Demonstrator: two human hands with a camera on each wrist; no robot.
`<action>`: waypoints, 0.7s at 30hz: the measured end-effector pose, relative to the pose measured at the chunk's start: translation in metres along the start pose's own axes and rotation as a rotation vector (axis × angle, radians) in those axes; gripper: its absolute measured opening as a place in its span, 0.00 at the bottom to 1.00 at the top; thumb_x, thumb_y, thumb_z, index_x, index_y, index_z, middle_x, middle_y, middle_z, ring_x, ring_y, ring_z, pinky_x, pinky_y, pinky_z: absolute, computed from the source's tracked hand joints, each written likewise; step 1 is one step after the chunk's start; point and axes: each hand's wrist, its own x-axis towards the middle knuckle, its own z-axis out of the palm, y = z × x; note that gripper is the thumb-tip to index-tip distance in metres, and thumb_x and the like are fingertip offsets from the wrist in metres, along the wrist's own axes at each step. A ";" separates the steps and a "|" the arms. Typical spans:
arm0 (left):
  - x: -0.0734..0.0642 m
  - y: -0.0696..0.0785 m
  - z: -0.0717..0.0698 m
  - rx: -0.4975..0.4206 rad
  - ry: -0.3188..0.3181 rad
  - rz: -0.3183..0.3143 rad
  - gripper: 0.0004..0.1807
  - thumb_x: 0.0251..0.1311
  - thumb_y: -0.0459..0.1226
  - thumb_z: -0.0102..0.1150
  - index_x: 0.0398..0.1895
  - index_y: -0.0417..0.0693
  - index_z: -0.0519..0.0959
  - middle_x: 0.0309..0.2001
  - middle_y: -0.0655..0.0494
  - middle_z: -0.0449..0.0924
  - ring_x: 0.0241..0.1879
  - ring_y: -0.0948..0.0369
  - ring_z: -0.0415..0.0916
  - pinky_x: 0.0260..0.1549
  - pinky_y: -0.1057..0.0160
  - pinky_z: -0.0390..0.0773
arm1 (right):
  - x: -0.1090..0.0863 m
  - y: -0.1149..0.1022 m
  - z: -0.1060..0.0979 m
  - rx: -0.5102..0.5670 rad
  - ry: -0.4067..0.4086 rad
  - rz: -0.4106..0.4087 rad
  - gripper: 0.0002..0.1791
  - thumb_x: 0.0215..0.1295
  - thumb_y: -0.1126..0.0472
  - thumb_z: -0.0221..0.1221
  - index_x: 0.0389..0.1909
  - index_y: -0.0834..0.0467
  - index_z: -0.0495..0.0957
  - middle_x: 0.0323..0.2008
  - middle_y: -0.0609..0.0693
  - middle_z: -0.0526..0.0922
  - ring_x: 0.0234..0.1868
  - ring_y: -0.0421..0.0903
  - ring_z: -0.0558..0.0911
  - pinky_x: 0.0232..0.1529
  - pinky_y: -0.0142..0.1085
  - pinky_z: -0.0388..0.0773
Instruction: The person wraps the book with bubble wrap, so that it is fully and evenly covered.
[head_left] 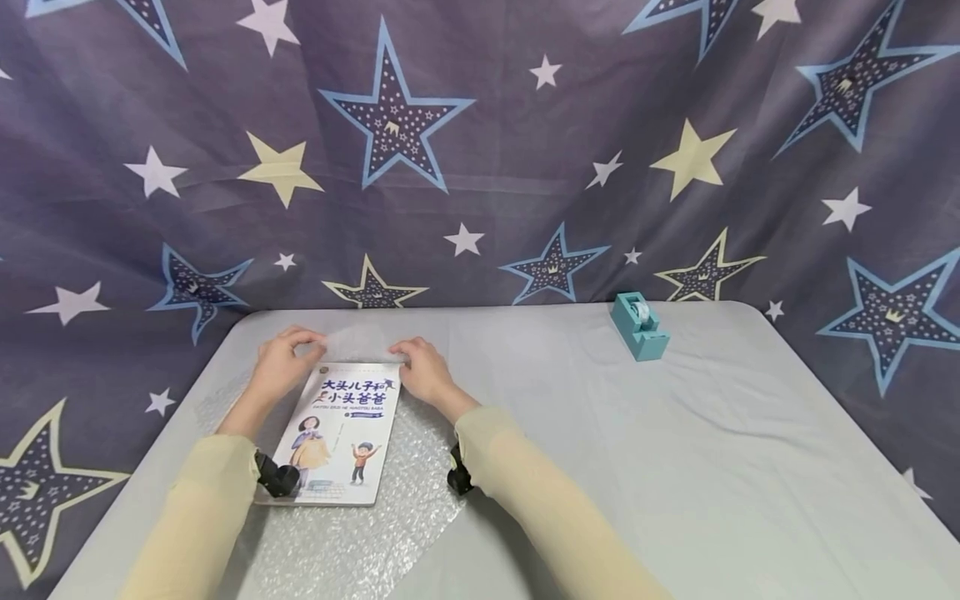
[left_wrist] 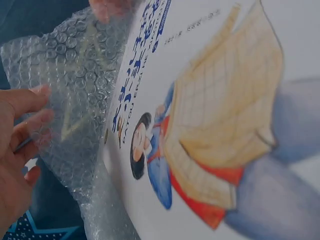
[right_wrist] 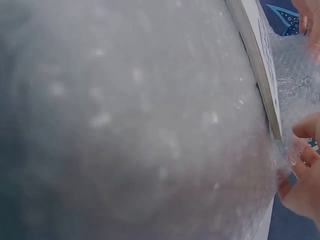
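A white picture book (head_left: 337,433) with a blue Chinese title lies face up on a sheet of clear bubble wrap (head_left: 420,475). At its upper left corner, my left hand (head_left: 281,367) pinches the far edge of the wrap. My right hand (head_left: 424,372) grips the same edge by the upper right corner. Between the hands the wrap rises from the table beyond the book's top; the left wrist view shows this raised sheet (left_wrist: 75,85) with fingers (left_wrist: 37,120) at its edge. In the right wrist view, the right thumb (right_wrist: 306,127) is in front of the wrap.
A teal tape dispenser (head_left: 640,329) with a roll of clear tape stands at the back right of the table. Pale grey cloth (head_left: 600,467) with some creases covers the tabletop. Behind it hangs a dark curtain (head_left: 495,158) printed with stars.
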 end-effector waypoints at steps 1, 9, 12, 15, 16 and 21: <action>-0.001 0.001 -0.001 0.001 -0.002 0.002 0.11 0.59 0.35 0.52 0.39 0.37 0.79 0.45 0.40 0.75 0.51 0.41 0.67 0.58 0.38 0.46 | 0.000 0.000 0.000 -0.003 -0.005 -0.002 0.20 0.58 0.67 0.51 0.51 0.51 0.75 0.52 0.48 0.75 0.54 0.45 0.73 0.55 0.38 0.69; -0.009 -0.001 -0.004 0.036 -0.075 0.057 0.07 0.53 0.27 0.53 0.32 0.42 0.80 0.39 0.41 0.81 0.47 0.42 0.73 0.55 0.41 0.56 | -0.005 -0.002 0.000 -0.045 -0.027 -0.016 0.18 0.59 0.66 0.51 0.49 0.51 0.76 0.51 0.46 0.78 0.53 0.45 0.75 0.56 0.40 0.67; -0.012 0.000 -0.006 0.049 -0.109 0.064 0.08 0.51 0.26 0.53 0.30 0.44 0.80 0.39 0.42 0.81 0.47 0.41 0.72 0.56 0.39 0.51 | -0.007 -0.003 0.000 -0.049 -0.036 -0.020 0.18 0.59 0.67 0.51 0.49 0.50 0.76 0.49 0.45 0.79 0.52 0.45 0.75 0.55 0.41 0.68; -0.015 -0.001 -0.008 0.071 -0.132 0.072 0.09 0.50 0.26 0.53 0.29 0.45 0.80 0.40 0.42 0.81 0.47 0.40 0.71 0.56 0.39 0.49 | -0.008 -0.004 0.000 -0.059 -0.052 -0.028 0.18 0.59 0.67 0.51 0.49 0.50 0.76 0.49 0.45 0.79 0.53 0.45 0.75 0.56 0.41 0.67; -0.016 -0.001 -0.008 0.074 -0.137 0.075 0.09 0.50 0.25 0.53 0.29 0.45 0.80 0.40 0.41 0.81 0.48 0.40 0.71 0.56 0.39 0.49 | -0.008 -0.004 -0.001 -0.067 -0.058 -0.031 0.18 0.59 0.67 0.51 0.49 0.49 0.76 0.49 0.44 0.79 0.53 0.45 0.75 0.56 0.41 0.67; -0.020 -0.003 -0.009 0.105 -0.164 0.114 0.10 0.47 0.24 0.54 0.26 0.46 0.81 0.40 0.41 0.80 0.46 0.41 0.73 0.55 0.41 0.50 | -0.010 -0.004 -0.002 -0.120 -0.071 -0.042 0.18 0.59 0.67 0.52 0.48 0.49 0.77 0.49 0.43 0.79 0.53 0.44 0.75 0.56 0.40 0.67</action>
